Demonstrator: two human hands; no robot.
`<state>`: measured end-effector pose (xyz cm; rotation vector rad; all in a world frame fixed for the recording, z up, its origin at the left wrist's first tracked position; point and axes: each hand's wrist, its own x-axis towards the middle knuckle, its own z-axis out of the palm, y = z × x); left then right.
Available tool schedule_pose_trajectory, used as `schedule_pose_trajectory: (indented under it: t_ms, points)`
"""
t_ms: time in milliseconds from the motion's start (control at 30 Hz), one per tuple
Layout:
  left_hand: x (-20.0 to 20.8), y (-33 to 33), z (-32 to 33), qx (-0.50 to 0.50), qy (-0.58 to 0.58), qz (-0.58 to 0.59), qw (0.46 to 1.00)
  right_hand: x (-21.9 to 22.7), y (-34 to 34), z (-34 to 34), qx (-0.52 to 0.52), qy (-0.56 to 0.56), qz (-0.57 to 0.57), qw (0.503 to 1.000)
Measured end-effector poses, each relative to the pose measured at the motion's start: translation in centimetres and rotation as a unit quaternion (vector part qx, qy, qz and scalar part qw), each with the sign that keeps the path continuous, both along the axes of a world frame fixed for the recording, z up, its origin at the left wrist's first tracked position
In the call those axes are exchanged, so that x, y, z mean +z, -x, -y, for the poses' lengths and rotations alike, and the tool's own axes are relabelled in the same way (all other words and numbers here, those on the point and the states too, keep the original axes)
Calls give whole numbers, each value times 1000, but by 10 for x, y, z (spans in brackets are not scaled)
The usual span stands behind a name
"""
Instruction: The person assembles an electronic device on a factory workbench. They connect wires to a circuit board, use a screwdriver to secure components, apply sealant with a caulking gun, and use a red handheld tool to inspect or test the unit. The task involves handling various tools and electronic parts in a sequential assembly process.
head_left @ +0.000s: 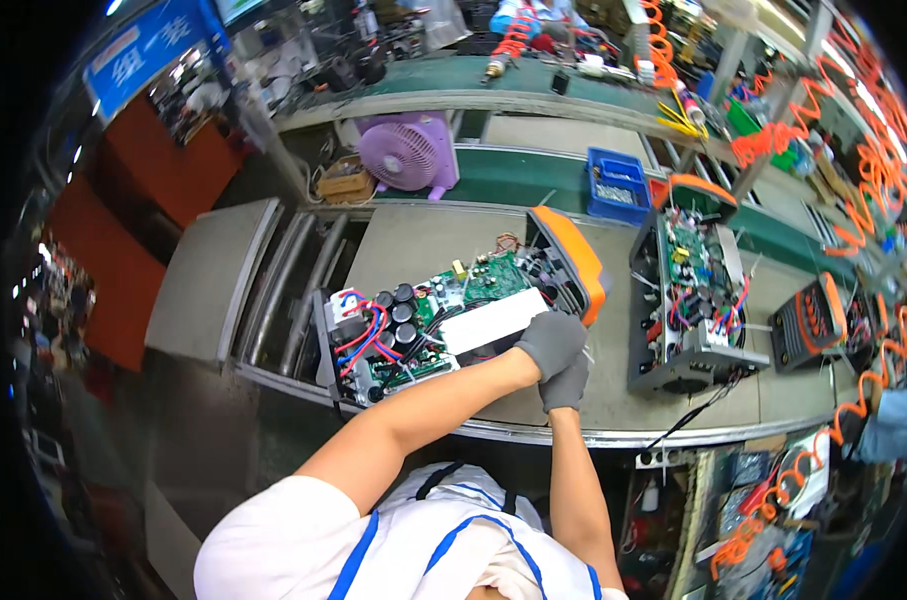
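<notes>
An opened electrical unit (451, 312) lies lengthwise on the bench, its green circuit boards, black capacitors and red and blue wires exposed. A white sheet (492, 321) covers part of its near side. At its right end stands an orange-edged front panel (575, 262). Both my hands wear grey gloves and meet at the unit's near right corner, below the panel. My left hand (553, 343) is closed over the corner. Just under it, my right hand (566, 386) is closed too. Whatever their fingers grip is hidden. A thin pale strip (588, 356) pokes out beside them.
A second opened unit (688, 300) stands to the right, with a finished-looking orange-and-grey unit (809, 322) beyond it. Behind are a blue parts bin (617, 186), a purple fan (405, 154) and a cardboard box (345, 181). Rollers (291, 290) lie left; orange coiled hoses (863, 195) hang right.
</notes>
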<state>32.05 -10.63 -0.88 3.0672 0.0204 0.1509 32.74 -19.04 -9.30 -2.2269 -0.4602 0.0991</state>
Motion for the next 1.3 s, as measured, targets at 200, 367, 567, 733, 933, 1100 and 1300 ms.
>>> schedule_pose_trajectory:
  t_ms: [200,367,567,733,933,1100,1300]
  points:
    - [1,-7,1,-45,19,-3,999,-26,-5,4,-23,-95,126,987]
    - [20,1,-15,-82,15,-45,996,-11,6,11,26,-159,-18,987]
    - [33,-1,-91,-207,199,214,933,9,15,47,108,-535,-509,666]
    - [106,43,-186,111,559,-22,822,109,78,39,15,-558,-590,584]
    - [74,53,-229,-1,319,-70,945,118,63,4,190,-105,-108,970]
    - [60,45,-201,-34,256,-88,962,164,51,-64,193,349,240,885]
    - [51,38,-209,-79,290,-102,948,166,48,-88,218,398,221,863]
